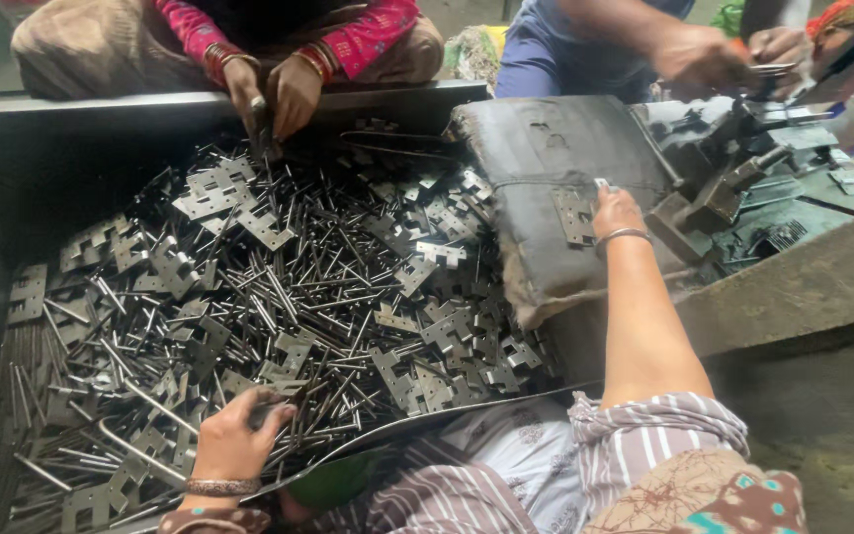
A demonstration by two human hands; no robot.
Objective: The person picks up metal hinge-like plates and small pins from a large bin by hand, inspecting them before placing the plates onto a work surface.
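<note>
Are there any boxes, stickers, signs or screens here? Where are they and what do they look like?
No boxes, stickers, signs or screens show clearly.
Big dark metal tray: fills the left and middle, holds loose grey hinge plates and thin metal pins, nothing wrapped.
Dark worn cloth pad: right of the tray, plain, one hinge plate under the right hand.
Left hand: in the pile, near edge.

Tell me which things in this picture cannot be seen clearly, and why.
- Head view: what the left hand grips; its fingers curl down into the pile of metal pins and hinge plates.
- Head view: the right hand fingertips, turned away on the hinge plate on the dark pad.
- Head view: the co-workers' bodies, cut off by the top edge.
</note>
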